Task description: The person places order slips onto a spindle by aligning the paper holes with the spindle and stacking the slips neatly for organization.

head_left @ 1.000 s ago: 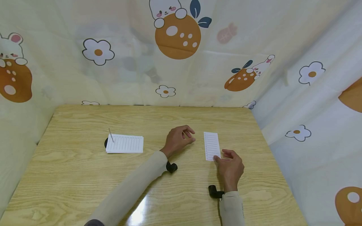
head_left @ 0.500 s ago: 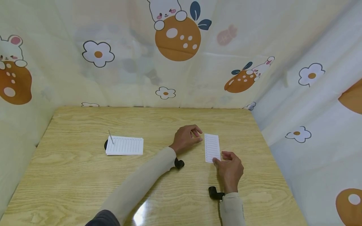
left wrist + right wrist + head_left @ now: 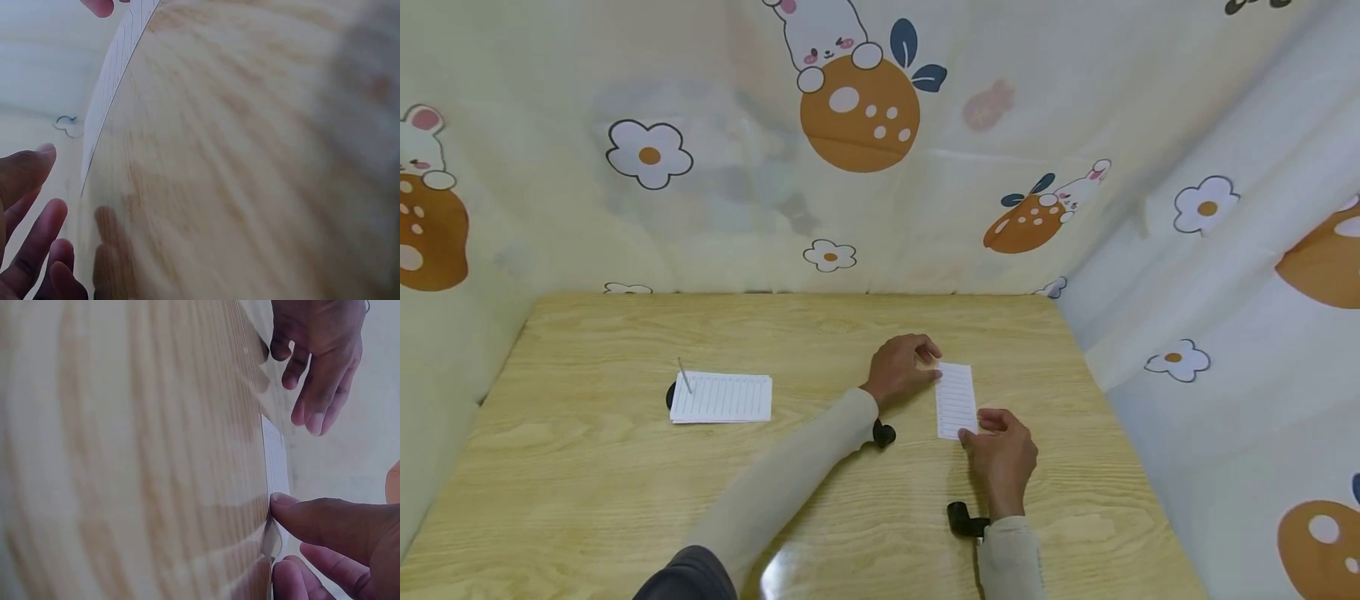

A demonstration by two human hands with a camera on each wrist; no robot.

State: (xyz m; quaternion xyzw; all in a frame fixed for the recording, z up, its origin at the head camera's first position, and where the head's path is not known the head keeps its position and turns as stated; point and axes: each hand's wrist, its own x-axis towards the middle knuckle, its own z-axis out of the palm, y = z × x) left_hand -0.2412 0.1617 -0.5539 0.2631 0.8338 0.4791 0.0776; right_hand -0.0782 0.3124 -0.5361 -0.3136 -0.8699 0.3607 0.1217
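Note:
A lined white paper slip (image 3: pixel 955 400) lies on the right half of the table in the head view. My right hand (image 3: pixel 1002 458) pinches its lower right corner, the thumb on top and the fingertips at the right edge. In the right wrist view the slip (image 3: pixel 275 453) bows slightly between that thumb and the fingers. My left hand (image 3: pixel 901 368) hovers at the slip's upper left corner with loosely bent fingers. The left wrist view shows those fingers (image 3: pixel 47 231) apart from the slip.
Farther left, a stack of lined slips (image 3: pixel 722 398) sits on a thin metal spike (image 3: pixel 685 377) with a round black base (image 3: pixel 671 395). The wooden table (image 3: pixel 587 500) meets a patterned curtain (image 3: pixel 730 208) at the back and sides.
My left hand has moved right, up to the slip's upper left corner. The right hand keeps its place at the lower corner. The head view has shifted slightly.

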